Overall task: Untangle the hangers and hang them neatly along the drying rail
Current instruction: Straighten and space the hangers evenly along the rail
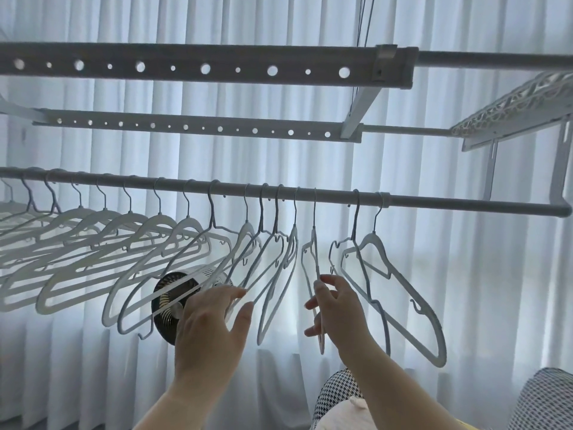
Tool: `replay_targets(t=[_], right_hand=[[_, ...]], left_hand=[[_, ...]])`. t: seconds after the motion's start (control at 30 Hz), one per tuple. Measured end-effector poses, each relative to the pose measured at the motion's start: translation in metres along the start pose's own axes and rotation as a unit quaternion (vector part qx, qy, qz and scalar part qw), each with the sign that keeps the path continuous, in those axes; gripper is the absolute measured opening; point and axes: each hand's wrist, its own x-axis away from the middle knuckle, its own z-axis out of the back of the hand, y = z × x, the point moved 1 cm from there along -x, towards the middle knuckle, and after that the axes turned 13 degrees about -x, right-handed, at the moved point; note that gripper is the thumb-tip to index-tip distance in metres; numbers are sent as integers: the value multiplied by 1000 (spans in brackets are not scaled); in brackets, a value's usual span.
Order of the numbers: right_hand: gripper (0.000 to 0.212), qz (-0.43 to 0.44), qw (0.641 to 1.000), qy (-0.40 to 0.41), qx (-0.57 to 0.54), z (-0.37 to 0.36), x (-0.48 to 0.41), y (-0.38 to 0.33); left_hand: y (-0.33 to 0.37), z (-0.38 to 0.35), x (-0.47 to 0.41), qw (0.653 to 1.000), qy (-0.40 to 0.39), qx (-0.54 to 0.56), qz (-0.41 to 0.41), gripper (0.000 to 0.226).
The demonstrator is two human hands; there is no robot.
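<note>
We kept the drying rail (434, 202) as our landmark: white hangers (130, 243) hung from it by their hooks in a long row, crowded toward its left end and looser toward its right. Below the rail's middle, our right hand (338, 308) pinched the lower edge of one edge-on hanger (313, 259) between thumb and fingers. Our left hand (210, 324), fingers spread open, touched the bottom bars of the hangers just left of it. A round fan (167, 305) sat behind, under the rail.
</note>
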Motion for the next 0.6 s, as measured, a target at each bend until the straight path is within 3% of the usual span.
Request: replay_targets(t=[0.07, 0.17, 0.3, 0.37, 0.47, 0.6], right_hand=[[35, 9, 998, -4, 62, 2, 2, -1], [43, 37, 984, -2, 176, 9, 7, -5], [21, 64, 967, 17, 247, 22, 12, -9], [23, 61, 967, 19, 246, 27, 14, -11], [29, 83, 961, 44, 261, 32, 20, -15], [33, 180, 944, 110, 252, 44, 33, -27]], left_hand=[[0, 0, 0, 1000, 9, -4, -10, 59], [7, 1, 2, 1000, 3, 8, -7, 46], [20, -4, 3, 999, -21, 12, -28, 26], [26, -7, 3, 999, -23, 2, -27, 19], [29, -9, 4, 999, -31, -16, -35, 36], [27, -9, 3, 997, -17, -54, -48, 54]])
